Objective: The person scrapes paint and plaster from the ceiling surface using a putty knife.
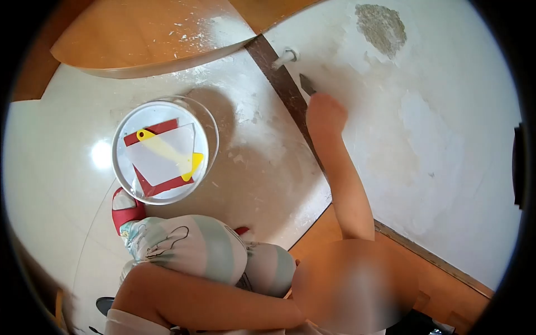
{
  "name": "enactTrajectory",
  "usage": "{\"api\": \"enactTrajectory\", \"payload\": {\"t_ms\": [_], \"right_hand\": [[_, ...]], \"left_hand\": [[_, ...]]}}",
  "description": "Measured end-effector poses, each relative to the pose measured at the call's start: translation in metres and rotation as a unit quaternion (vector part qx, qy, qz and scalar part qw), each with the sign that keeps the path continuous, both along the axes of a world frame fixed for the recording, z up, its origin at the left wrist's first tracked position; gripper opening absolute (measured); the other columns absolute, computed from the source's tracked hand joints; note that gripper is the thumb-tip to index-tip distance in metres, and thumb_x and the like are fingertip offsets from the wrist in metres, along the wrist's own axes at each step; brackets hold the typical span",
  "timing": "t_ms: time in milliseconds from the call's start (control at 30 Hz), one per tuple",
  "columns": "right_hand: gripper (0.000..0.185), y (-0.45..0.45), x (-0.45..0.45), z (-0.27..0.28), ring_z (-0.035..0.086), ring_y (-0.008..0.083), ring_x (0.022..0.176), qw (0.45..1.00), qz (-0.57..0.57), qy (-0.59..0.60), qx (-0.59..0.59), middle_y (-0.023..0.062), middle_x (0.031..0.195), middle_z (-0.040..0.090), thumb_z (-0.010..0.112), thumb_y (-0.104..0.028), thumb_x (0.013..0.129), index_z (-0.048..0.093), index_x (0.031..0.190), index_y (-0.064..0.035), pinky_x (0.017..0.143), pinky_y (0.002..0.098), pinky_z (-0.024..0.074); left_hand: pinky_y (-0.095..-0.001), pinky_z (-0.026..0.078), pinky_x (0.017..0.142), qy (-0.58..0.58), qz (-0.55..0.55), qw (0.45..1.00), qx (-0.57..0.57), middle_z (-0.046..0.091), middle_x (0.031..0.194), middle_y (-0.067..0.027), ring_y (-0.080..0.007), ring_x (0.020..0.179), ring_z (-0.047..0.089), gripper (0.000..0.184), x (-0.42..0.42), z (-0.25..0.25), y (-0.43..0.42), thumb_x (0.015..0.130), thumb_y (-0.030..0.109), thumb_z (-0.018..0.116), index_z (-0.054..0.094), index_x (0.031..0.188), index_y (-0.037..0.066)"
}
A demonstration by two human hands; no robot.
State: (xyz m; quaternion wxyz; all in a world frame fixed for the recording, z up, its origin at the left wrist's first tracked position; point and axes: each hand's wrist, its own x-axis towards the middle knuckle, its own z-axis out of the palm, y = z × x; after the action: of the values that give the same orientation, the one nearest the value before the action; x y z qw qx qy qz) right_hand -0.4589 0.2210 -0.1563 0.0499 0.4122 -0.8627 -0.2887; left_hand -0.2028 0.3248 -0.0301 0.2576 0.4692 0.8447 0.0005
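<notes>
My right hand (326, 114) is closed around a putty knife, near the foot of the white wall. Its dark, tapering blade (307, 84) points up and left, close to the brown baseboard (285, 92). A short white pipe stub (287, 56) sticks out of the wall just beyond the blade tip. My left forearm (212, 298) lies across my lap toward the right, and its hand is lost in a blurred area, so the fingers do not show.
A white bucket (115, 159) stands on the floor with a white sheet (167, 153), a yellow plastic piece (195, 166) and red pieces on top. An orange wooden panel (134, 33) with white flakes curves above. The wall has a rough bare patch (381, 29).
</notes>
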Motion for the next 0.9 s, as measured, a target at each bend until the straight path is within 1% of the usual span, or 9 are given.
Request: {"api": "enactTrajectory", "payload": {"t_ms": [100, 167, 267, 300, 400, 500, 600, 767, 900], "right_hand": [[0.017, -0.014, -0.001, -0.02, 0.064, 0.0228, 0.068, 0.999, 0.037, 0.001, -0.036, 0.0079, 0.073, 0.064, 0.051, -0.015, 0.079, 0.065, 0.07, -0.0111, 0.055, 0.0348, 0.0495], [0.017, -0.027, -0.003, -0.041, 0.064, 0.0222, 0.067, 0.999, 0.028, -0.021, -0.006, 0.0072, 0.071, 0.064, 0.051, -0.015, 0.078, 0.065, 0.07, -0.0111, 0.055, 0.0341, 0.0492], [0.014, -0.038, -0.002, -0.083, 0.065, 0.0203, 0.069, 0.999, -0.006, -0.029, -0.036, 0.0074, 0.074, 0.065, 0.054, -0.012, 0.075, 0.067, 0.072, -0.0126, 0.053, 0.0307, 0.0491], [0.013, -0.04, 0.004, -0.079, 0.065, 0.02, 0.067, 0.999, 0.02, -0.032, -0.017, 0.0061, 0.072, 0.065, 0.055, -0.012, 0.075, 0.066, 0.07, -0.0118, 0.052, 0.0301, 0.0488], [0.011, -0.03, 0.017, -0.036, 0.064, 0.0195, 0.065, 0.998, 0.043, 0.001, -0.053, 0.0047, 0.067, 0.063, 0.055, -0.011, 0.074, 0.064, 0.067, -0.0104, 0.051, 0.0292, 0.0487], [0.009, -0.008, 0.011, 0.006, 0.064, 0.019, 0.063, 0.995, 0.047, 0.034, -0.076, 0.0042, 0.063, 0.062, 0.056, -0.011, 0.072, 0.062, 0.065, -0.0092, 0.05, 0.0287, 0.0485], [0.009, -0.005, 0.006, 0.004, 0.064, 0.0188, 0.062, 0.996, 0.042, 0.049, -0.067, 0.005, 0.064, 0.062, 0.057, -0.01, 0.071, 0.063, 0.065, -0.0098, 0.05, 0.0298, 0.0483], [0.01, -0.021, 0.006, -0.006, 0.064, 0.0201, 0.062, 0.994, 0.033, -0.003, -0.102, 0.0052, 0.066, 0.063, 0.057, -0.009, 0.071, 0.065, 0.066, -0.0113, 0.05, 0.0314, 0.0482], [0.01, -0.017, 0.006, -0.001, 0.064, 0.0215, 0.065, 0.996, -0.011, -0.046, -0.073, 0.0064, 0.068, 0.064, 0.057, -0.007, 0.071, 0.066, 0.067, -0.0105, 0.05, 0.0315, 0.0479]], "left_hand": [[-0.058, 0.032, 0.091, -0.004, -0.008, 1.0, 0.025, 0.051, 0.119, -0.0089, -0.0335, 0.11, 0.046, 0.047, -0.003, -0.001, -0.005, 0.073, 0.03, 0.061, 0.054, 0.115, 0.01], [-0.0581, 0.032, 0.091, -0.008, -0.009, 0.999, 0.032, 0.051, 0.119, -0.0089, -0.0336, 0.11, 0.046, 0.048, -0.003, -0.001, -0.006, 0.073, 0.03, 0.061, 0.054, 0.115, 0.01], [-0.0582, 0.032, 0.091, -0.008, -0.009, 1.0, 0.026, 0.051, 0.119, -0.009, -0.0337, 0.11, 0.046, 0.048, -0.001, -0.001, -0.001, 0.073, 0.03, 0.06, 0.054, 0.116, 0.01], [-0.0583, 0.032, 0.091, -0.006, -0.004, 1.0, 0.025, 0.051, 0.119, -0.009, -0.0337, 0.11, 0.046, 0.048, 0.0, -0.002, -0.002, 0.073, 0.031, 0.06, 0.054, 0.116, 0.01], [-0.0584, 0.032, 0.091, -0.018, 0.001, 0.999, 0.034, 0.051, 0.119, -0.0091, -0.0339, 0.11, 0.046, 0.048, 0.001, -0.002, -0.002, 0.073, 0.031, 0.06, 0.054, 0.116, 0.01], [-0.0585, 0.032, 0.091, -0.021, -0.009, 0.999, 0.04, 0.051, 0.119, -0.0092, -0.034, 0.11, 0.046, 0.048, -0.002, 0.0, -0.001, 0.073, 0.031, 0.06, 0.054, 0.116, 0.009], [-0.0586, 0.032, 0.091, -0.024, -0.021, 0.999, 0.04, 0.05, 0.12, -0.0093, -0.0341, 0.11, 0.046, 0.048, -0.003, -0.002, -0.002, 0.074, 0.031, 0.06, 0.053, 0.116, 0.009], [-0.0588, 0.031, 0.091, -0.037, -0.041, 0.998, 0.038, 0.05, 0.12, -0.0094, -0.0343, 0.111, 0.046, 0.049, -0.002, -0.004, 0.002, 0.074, 0.031, 0.059, 0.053, 0.117, 0.009], [-0.059, 0.031, 0.091, -0.035, -0.057, 0.997, 0.027, 0.05, 0.12, -0.0095, -0.0345, 0.111, 0.046, 0.049, -0.001, -0.002, 0.007, 0.074, 0.032, 0.059, 0.053, 0.117, 0.008]]}}
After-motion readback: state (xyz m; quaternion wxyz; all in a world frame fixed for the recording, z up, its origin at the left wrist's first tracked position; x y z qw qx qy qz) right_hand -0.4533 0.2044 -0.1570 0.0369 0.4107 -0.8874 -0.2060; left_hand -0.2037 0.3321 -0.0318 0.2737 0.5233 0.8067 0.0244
